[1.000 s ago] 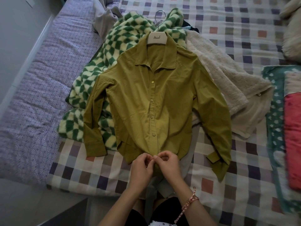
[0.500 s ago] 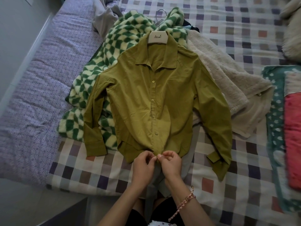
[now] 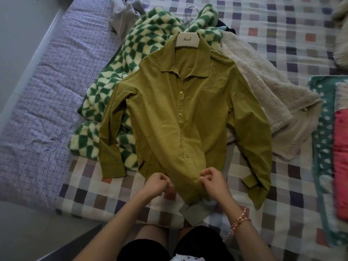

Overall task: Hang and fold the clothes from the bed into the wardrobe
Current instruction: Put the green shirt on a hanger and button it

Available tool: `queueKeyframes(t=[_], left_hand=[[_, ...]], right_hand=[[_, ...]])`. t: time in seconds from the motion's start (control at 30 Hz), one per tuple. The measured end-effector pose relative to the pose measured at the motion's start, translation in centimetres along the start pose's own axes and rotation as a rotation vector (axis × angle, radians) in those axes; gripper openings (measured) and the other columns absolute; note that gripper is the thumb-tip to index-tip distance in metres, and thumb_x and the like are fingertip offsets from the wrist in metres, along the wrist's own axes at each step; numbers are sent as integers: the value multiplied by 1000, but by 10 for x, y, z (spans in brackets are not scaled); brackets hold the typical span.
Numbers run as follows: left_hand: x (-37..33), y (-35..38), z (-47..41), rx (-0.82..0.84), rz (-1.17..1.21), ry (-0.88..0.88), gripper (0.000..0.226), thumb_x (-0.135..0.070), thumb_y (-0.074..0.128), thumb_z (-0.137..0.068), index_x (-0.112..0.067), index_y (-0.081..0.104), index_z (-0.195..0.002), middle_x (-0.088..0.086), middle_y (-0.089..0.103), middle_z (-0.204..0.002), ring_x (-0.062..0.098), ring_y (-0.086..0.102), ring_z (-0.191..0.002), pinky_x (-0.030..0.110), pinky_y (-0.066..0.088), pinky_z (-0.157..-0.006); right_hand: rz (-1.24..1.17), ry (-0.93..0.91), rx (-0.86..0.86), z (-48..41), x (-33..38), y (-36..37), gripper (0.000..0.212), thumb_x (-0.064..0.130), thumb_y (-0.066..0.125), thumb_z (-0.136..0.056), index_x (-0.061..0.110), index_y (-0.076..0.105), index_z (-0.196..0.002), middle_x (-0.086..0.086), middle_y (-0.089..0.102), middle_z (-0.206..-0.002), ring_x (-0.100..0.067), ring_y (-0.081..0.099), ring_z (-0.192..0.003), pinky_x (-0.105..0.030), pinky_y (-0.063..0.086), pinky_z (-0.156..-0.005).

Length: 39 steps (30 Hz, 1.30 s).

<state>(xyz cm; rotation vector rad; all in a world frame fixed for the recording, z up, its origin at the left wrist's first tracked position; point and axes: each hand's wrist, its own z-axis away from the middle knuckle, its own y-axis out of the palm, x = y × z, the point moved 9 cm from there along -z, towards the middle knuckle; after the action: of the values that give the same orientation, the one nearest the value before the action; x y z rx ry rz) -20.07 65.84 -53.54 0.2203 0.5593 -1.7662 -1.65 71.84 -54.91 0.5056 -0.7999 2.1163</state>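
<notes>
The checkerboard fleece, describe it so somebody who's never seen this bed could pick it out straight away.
Start at the bed with the checked quilt and find the olive shirt lying in the middle. The fleece lies under that shirt, showing at its left and above the collar. It alone has a green-and-cream checkerboard pattern; the fluffy garment on the right is plain beige.

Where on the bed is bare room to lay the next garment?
Bare: checked bedspread beyond the cream fleece, top right; purple sheet left of the green checked fleece. Crowded: centre, where the olive shirt overlaps both fleeces; right edge, under the teal cloth.
</notes>
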Motion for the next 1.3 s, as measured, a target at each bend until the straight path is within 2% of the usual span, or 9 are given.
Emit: queueKeyframes(t=[0.07,0.23,0.33,0.4,0.77,0.83,0.93,1.1,1.3], left_hand=[[-3,-18,-6,-78,-73,39,20,-11,45,-95,-18,52,-78,4,56,-83,15,53,-78,26,45,-66],[-14,-45,-23,-130,-134,69,17,-16,46,-95,-22,54,-81,1,59,-90,19,58,-92,28,46,-75],[-31,-58,-33,-155,-181,104,11,-17,48,-95,-15,59,-96,4,61,-100,19,58,-97,30,49,-82],[-45,-71,-45,-182,-196,122,14,-19,49,-95,-14,61,-101,3,62,-100,17,58,-98,29,49,-84],[-233,-190,-136,-312,-157,424,18,-17,48,-95,-15,61,-108,0,63,-105,12,58,-98,22,46,-80],[-262,-209,-157,-314,-144,476,18,-16,48,-95,-15,62,-107,0,62,-105,12,58,-98,24,46,-83],[-279,-220,-175,-309,-153,510,14,-16,48,-95,-21,61,-100,-3,62,-102,12,58,-100,27,47,-89],[-254,-232,-185,-272,-182,476,17,-17,48,-95,-19,61,-106,-5,60,-106,8,55,-101,21,42,-86],[-213,-258,-146,-358,-151,468,24,-17,50,-94,-17,55,-117,0,59,-115,8,54,-99,17,45,-77]], right_hand=[[14,37,3,-7,-4,-10,16,3,55,-87,18,55,-81,-5,64,-82,-17,61,-77,-32,53,-70],[92,177,360,-7,-1,0,11,-2,52,-89,7,56,-94,-7,64,-73,-12,60,-61,-20,49,-54],[396,72,176,-30,17,-26,11,7,53,-89,17,55,-86,-4,63,-86,-15,59,-80,-26,49,-69],[371,52,110,-48,37,-38,5,13,53,-90,17,56,-90,-6,62,-96,-18,59,-90,-31,50,-78],[288,-431,-262,-195,308,-102,36,16,50,-94,9,45,-129,-6,53,-121,-14,52,-97,-18,44,-73],[341,-521,-431,-228,357,-109,47,16,53,-92,10,37,-136,-8,45,-132,-18,47,-114,-28,46,-93],[638,-565,-564,-273,401,-110,69,19,59,-88,11,21,-145,-11,28,-146,-25,27,-134,-40,21,-114],[839,-393,-429,-330,411,-102,55,23,70,-79,11,43,-125,-14,48,-126,-30,44,-117,-46,39,-100],[866,-572,-233,-252,430,-82,40,13,72,-76,9,54,-112,-8,58,-106,-23,56,-98,-31,49,-78]])
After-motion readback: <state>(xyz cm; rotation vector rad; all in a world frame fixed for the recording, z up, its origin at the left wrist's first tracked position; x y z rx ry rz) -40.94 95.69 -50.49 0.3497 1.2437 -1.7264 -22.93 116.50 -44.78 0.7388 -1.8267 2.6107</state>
